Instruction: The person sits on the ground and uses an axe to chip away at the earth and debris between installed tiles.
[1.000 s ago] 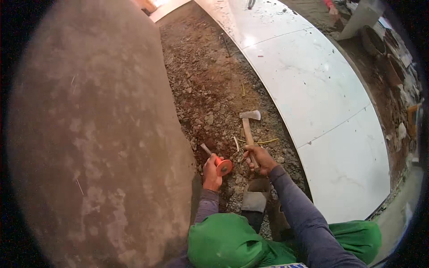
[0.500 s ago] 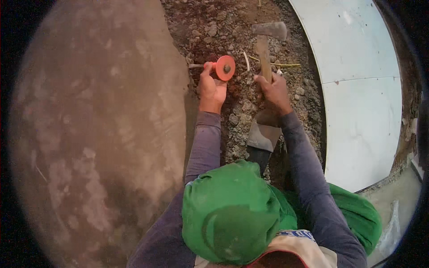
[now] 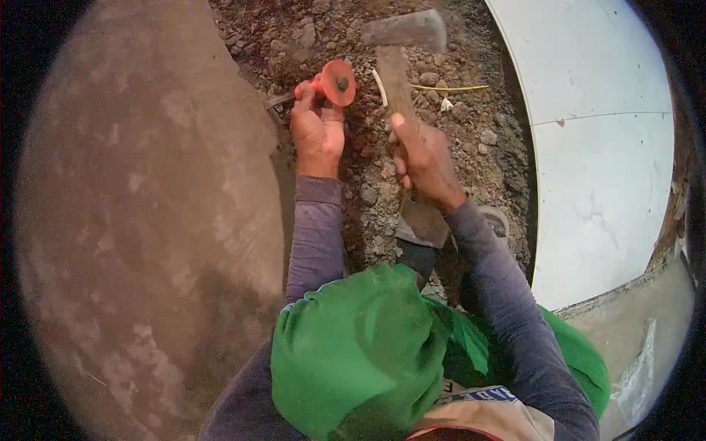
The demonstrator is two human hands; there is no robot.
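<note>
My left hand (image 3: 318, 140) is closed round a chisel (image 3: 309, 89) with a round orange hand guard. The chisel lies nearly level, its blade pointing left at the broken edge of the brown slab (image 3: 147, 184). A hammer (image 3: 396, 81) with a wooden handle is in my right hand (image 3: 426, 158), its fingers wrapped round the lower handle. Its metal head (image 3: 404, 31) is up and right of the guard, apart from it and slightly blurred.
Rubble and soil (image 3: 463, 125) fill the strip between the slab and a large white panel (image 3: 599, 169) on the right. A white strip (image 3: 379, 88) and a thin yellow strip (image 3: 456, 88) lie there. A shoe (image 3: 424, 219) stands below my right hand. Clear plastic (image 3: 638, 375) lies lower right.
Both hands, the chisel and the hammer appear farther left in the picture, and the view itself has shifted. The chisel is now tilted, its blade lower than its guard. Both grips hold.
</note>
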